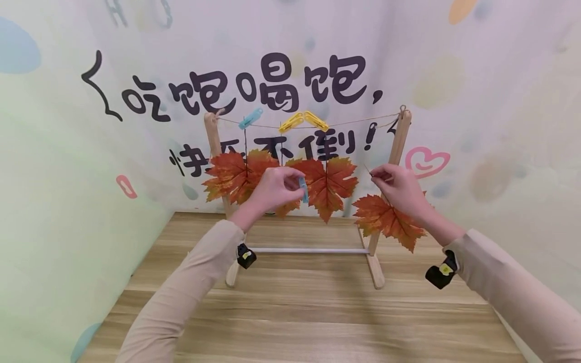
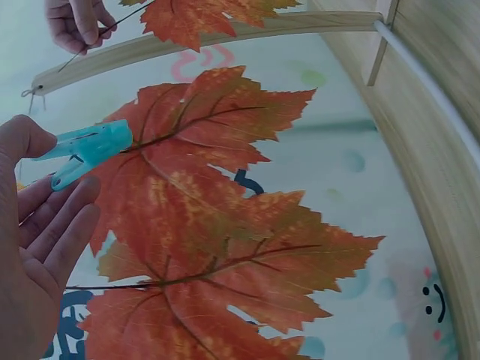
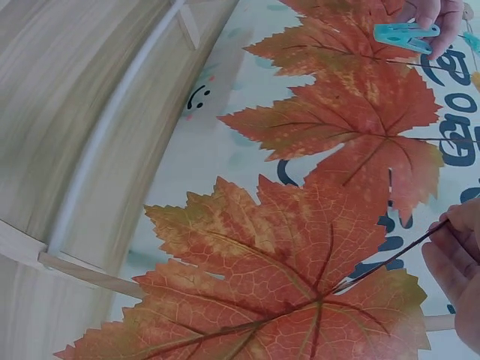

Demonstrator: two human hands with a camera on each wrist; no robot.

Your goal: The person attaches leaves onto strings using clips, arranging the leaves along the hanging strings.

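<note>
My left hand (image 1: 278,189) pinches a light blue clothespin (image 2: 105,141) between thumb and fingers, in front of the hanging leaves. To the right, my right hand (image 1: 401,189) pinches the thin dark stem (image 3: 405,251) of an orange-red maple leaf (image 3: 262,300), which hangs below that hand beside the rack's right post. Three similar leaves hang by their stems from a string: a left leaf (image 1: 222,174), a middle leaf (image 1: 287,208) partly hidden behind my left hand, and a right leaf (image 1: 330,189). A blue clothespin (image 1: 250,119) and two yellow clothespins (image 1: 291,122) grip their stems on the string.
The string (image 1: 354,121) runs between two wooden posts (image 1: 399,138) of a rack joined low down by a white rod (image 1: 313,250). The rack stands on a wood-grain table (image 1: 290,312). Behind it hangs a printed backdrop (image 1: 499,75) with black characters and a pink heart.
</note>
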